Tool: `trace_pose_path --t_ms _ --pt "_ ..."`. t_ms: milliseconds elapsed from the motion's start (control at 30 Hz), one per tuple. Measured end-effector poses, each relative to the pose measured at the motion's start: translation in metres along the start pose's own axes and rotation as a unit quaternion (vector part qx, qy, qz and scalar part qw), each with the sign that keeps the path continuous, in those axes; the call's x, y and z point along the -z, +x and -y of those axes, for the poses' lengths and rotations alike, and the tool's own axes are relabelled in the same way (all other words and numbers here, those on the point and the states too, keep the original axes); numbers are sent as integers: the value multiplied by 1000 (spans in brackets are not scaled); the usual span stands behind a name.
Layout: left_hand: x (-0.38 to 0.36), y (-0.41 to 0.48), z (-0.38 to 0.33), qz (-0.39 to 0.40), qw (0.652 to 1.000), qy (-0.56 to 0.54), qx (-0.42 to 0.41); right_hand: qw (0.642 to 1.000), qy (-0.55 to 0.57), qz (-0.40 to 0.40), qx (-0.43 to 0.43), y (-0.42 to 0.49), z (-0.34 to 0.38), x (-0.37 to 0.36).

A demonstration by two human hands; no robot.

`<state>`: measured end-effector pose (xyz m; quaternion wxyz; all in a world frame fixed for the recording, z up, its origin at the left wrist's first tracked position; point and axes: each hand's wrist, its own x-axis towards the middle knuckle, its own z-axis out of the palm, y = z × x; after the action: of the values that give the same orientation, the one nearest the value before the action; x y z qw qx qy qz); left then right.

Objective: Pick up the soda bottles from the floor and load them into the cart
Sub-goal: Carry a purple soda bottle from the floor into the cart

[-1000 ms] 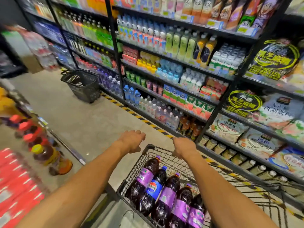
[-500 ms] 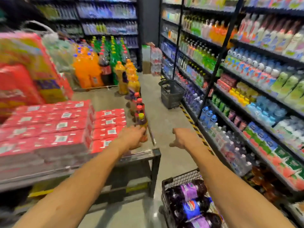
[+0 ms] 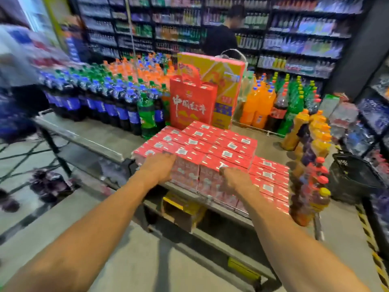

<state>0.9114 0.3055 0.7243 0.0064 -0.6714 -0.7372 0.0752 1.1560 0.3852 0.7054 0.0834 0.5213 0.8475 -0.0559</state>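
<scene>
Dark soda bottles with purple labels [image 3: 49,183] lie on the floor at the far left, blurred, and another dark shape [image 3: 8,204] lies nearer the left edge. The cart is out of view. Both my arms reach forward at mid-frame. My left hand [image 3: 161,168] and my right hand [image 3: 233,180] hover in front of a stack of red cartons [image 3: 210,144], and neither holds anything. Their fingers look relaxed. The floor bottles are well to the left of my left hand.
The red cartons sit on a low metal display platform [image 3: 88,142] with rows of blue-labelled cola bottles [image 3: 109,104] and a red gift box [image 3: 192,104]. Tall juice bottles [image 3: 311,157] and a black basket [image 3: 353,178] stand to the right. A person [image 3: 221,36] stands at the back shelves.
The view has swung left, away from the shelf aisle. The cart with its bottles has left the frame. Both hands stay stretched forward and hold nothing.
</scene>
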Motion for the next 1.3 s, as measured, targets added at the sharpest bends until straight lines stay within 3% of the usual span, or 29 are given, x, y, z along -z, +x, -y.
trace_pose_path --t_ms 167,400,567,967,1300 --pt "-25 -47 97 -25 989 37 141 993 -42 5 109 48 116 7" --pt "-72 -86 193 43 959 5 279 960 -35 -50 274 111 247 4" --pt "-84 -92 244 78 930 -19 360 934 -20 -40 354 167 313 -11" --pt "-101 -76 343 79 881 -1 467 893 -65 75 439 279 450 -7" --pt "-143 -98 464 116 845 -55 520 855 -98 83 502 301 602 -24"
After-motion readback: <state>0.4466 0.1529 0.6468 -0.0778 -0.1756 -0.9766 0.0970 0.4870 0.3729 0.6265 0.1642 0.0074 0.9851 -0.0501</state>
